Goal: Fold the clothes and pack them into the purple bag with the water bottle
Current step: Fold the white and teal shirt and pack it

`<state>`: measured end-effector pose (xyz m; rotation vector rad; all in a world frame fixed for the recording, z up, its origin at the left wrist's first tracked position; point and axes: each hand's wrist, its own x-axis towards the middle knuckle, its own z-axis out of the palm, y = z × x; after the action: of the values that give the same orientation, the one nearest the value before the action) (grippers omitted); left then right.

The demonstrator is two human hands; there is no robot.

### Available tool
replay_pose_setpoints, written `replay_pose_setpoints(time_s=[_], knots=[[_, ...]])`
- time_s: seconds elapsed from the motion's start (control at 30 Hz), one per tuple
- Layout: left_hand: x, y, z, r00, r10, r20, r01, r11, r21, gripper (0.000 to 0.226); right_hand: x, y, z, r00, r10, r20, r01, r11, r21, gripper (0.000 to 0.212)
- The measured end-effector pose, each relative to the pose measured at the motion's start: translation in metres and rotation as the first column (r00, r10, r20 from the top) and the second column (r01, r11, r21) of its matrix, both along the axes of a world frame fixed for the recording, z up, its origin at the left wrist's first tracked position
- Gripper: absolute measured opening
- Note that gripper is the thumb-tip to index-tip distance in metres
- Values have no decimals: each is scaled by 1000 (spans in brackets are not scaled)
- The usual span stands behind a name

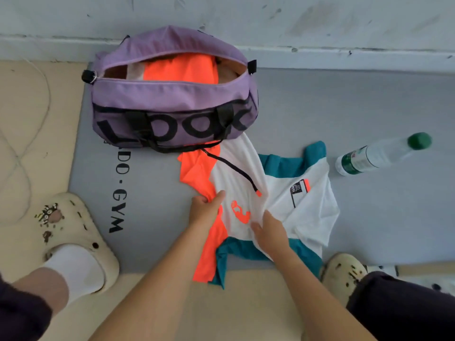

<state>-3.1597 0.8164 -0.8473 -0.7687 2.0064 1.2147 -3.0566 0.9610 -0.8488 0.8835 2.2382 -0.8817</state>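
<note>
The purple bag [170,97] lies unzipped by the wall, with folded orange cloth [181,70] inside it. In front of it, a white, orange and teal shirt [305,210] is spread crumpled on the grey mat. My left hand [205,209] pinches the shirt's orange and white edge. My right hand [269,231] presses down on the white fabric beside it, grasping a fold. A clear water bottle [376,156] with a green cap lies on its side to the right of the shirt. The bag's black strap [231,168] trails over the shirt.
The grey gym mat [152,193] with black lettering lies along a white wall [295,18]. My feet in cream clogs stand at the left [73,232] and right [344,269] of the shirt. A thin cord [29,134] loops over the beige floor at the left.
</note>
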Motion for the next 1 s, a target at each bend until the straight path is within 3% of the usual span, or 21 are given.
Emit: replay_pose_setpoints(time_s=[0.07,0.13,0.27,0.37,0.4,0.5,0.57,0.7,0.8,0.9,1.0], knots=[[13,7,1,995,-16,97,4,992,127,41,9,-23,4,989,107,101,-86,977,-196,19],[26,11,1,992,-76,103,66,993,99,44,13,-46,13,963,215,162,-128,896,-426,20],[40,6,15,996,5,88,-15,993,119,32,8,-54,36,921,383,80,-291,807,-514,29],[32,-5,44,991,105,87,-126,948,291,20,-2,-28,66,973,231,17,-186,825,-533,40],[26,-10,58,992,115,55,-127,929,347,22,-7,-17,78,989,150,-9,-131,834,-536,49],[8,-18,112,993,81,-91,-30,890,455,33,-25,6,122,984,-57,-171,-47,836,-547,46],[0,-20,159,981,17,-191,79,871,485,36,-36,12,159,932,-210,-295,16,838,-546,49],[-1,-24,265,918,-154,-366,341,777,529,35,-42,18,245,739,-432,-517,115,837,-535,56],[12,-27,342,844,-227,-486,492,686,535,49,-33,23,308,648,-443,-620,99,856,-508,67],[30,-30,403,759,-206,-618,590,619,518,61,-13,22,365,652,-331,-682,-76,867,-493,69],[42,-32,442,704,-134,-698,624,586,517,67,6,19,403,672,-285,-684,-205,815,-542,68]])
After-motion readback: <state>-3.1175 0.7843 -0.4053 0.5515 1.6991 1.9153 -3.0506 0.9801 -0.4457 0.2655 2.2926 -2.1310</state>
